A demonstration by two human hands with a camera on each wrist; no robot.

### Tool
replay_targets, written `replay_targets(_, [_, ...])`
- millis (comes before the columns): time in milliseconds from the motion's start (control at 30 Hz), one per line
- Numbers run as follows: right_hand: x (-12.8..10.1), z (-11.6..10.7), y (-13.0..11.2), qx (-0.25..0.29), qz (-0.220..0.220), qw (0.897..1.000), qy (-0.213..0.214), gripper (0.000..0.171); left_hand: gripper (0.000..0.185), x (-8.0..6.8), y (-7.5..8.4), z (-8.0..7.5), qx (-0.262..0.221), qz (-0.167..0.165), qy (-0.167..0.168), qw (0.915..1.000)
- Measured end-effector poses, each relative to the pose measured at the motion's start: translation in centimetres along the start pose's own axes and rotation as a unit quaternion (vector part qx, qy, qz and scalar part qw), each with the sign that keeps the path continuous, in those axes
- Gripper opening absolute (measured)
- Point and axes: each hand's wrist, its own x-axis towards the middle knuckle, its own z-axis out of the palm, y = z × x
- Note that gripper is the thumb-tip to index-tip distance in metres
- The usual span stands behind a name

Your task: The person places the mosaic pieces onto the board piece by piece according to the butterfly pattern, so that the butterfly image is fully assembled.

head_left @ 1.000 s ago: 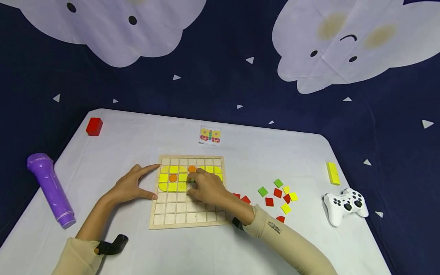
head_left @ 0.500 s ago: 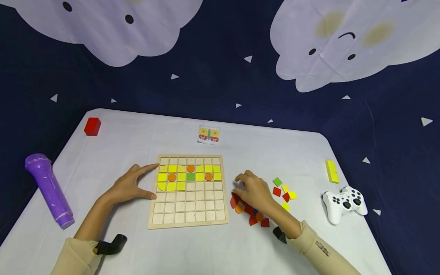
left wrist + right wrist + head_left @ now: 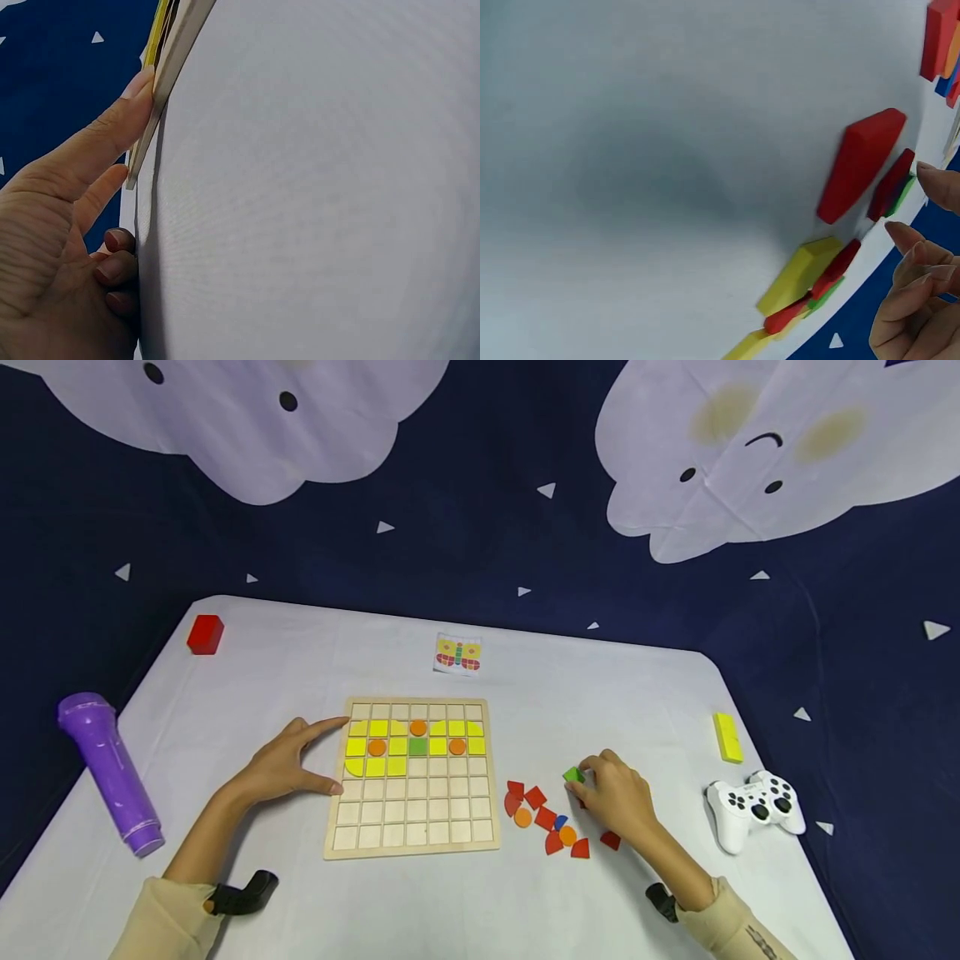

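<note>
A wooden grid board (image 3: 411, 853) lies mid-table, its upper rows partly filled with yellow tiles (image 3: 375, 747), orange discs and one green square (image 3: 417, 747). My left hand (image 3: 288, 768) rests flat at the board's left edge, with forefinger and thumb straight against the rim (image 3: 176, 52). To the right of the board, my right hand (image 3: 600, 785) pinches a loose green square tile (image 3: 573, 774) between thumb and forefinger, low over the table. The right wrist view shows curled fingers (image 3: 922, 255) beside red, yellow and green tiles (image 3: 859, 165). The hand hides other tiles.
Loose red and orange pieces (image 3: 547, 818) lie between board and right hand. A butterfly pattern card (image 3: 457, 654) sits behind the board. A purple toy microphone (image 3: 112, 772) and a red block (image 3: 205, 634) are at the left. A yellow block (image 3: 726, 737) and a white game controller (image 3: 753, 807) are at the right edge.
My right hand left the board, where a green square now sits in the middle column. It moved right past the red pieces to the loose green tile. The left hand stayed put.
</note>
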Motion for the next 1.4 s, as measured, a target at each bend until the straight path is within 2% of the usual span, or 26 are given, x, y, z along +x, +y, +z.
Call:
replay_targets(233, [0.1, 0.3, 0.7, 0.009, -0.001, 1.000, -0.007, 0.027, 0.106, -0.1, 0.1, 0.0, 0.000, -0.002, 0.001, 1.0000])
replay_targets(600, [1.0, 0.4, -0.1, 0.017, -0.047, 0.999, 0.001, 0.021, 0.106, 0.1, -0.1, 0.0, 0.002, 0.000, 0.000, 1.0000])
replay_targets(767, [1.8, 0.6, -2.1, 0.020, -0.080, 0.997, 0.009, 0.023, 0.106, 0.1, -0.1, 0.0, 0.001, 0.001, 0.002, 1.0000])
replay_targets(1000, [2.7, 1.3, -5.8, 0.027, -0.130, 0.991, -0.012, 0.024, 0.106, 0.1, -0.2, 0.0, -0.006, 0.001, 0.001, 1.0000])
replay_targets(1267, [3.7, 2.4, -9.6, 0.016, -0.236, 0.972, -0.019, 0.022, 0.107, 0.1, -0.1, 0.0, -0.009, 0.000, 0.001, 1.0000])
replay_targets(1400, [4.3, 2.8, -11.3, 0.012, -0.262, 0.965, -0.032, 0.020, 0.107, 0.1, -0.2, 0.0, -0.006, 0.004, 0.003, 1.0000])
